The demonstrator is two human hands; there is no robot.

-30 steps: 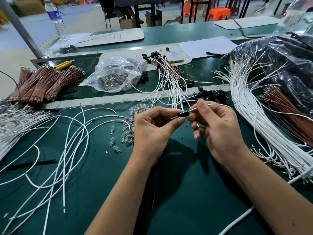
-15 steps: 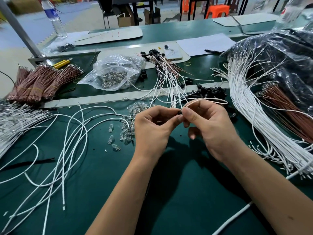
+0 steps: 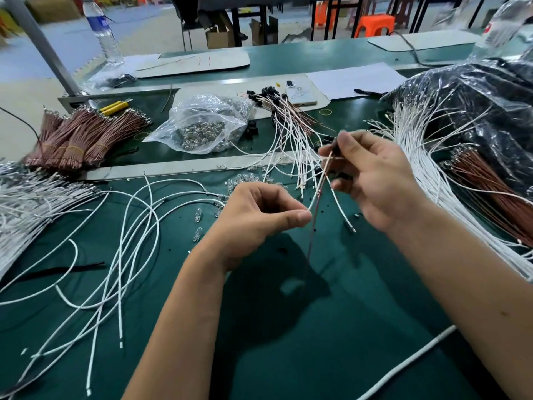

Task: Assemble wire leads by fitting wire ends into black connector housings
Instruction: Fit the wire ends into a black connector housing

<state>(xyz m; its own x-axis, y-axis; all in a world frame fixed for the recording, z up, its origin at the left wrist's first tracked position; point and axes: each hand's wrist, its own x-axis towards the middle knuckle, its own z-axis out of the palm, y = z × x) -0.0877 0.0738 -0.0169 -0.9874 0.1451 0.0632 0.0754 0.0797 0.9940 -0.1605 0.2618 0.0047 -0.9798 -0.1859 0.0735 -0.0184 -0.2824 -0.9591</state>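
My right hand (image 3: 372,180) is raised over the green mat and pinches a small black connector housing (image 3: 334,148) between thumb and forefinger. A white wire (image 3: 315,192) and a thin brown wire (image 3: 313,226) hang down from the housing. My left hand (image 3: 259,215) sits lower and to the left, pinching the white wire's lower part between thumb and forefinger. Finished leads with black housings (image 3: 288,125) lie fanned out just behind my hands.
Loose white wires (image 3: 129,241) sprawl at the left, a thick white bundle (image 3: 432,174) at the right. Brown wire bundles (image 3: 80,137) lie far left and also at right (image 3: 490,192). A clear bag of terminals (image 3: 202,125), small glass bulbs (image 3: 245,180) and a phone (image 3: 300,93) lie behind.
My hands have separated: the right one lifted up and to the right with the housing, and the wires now trail down from it to my left hand.
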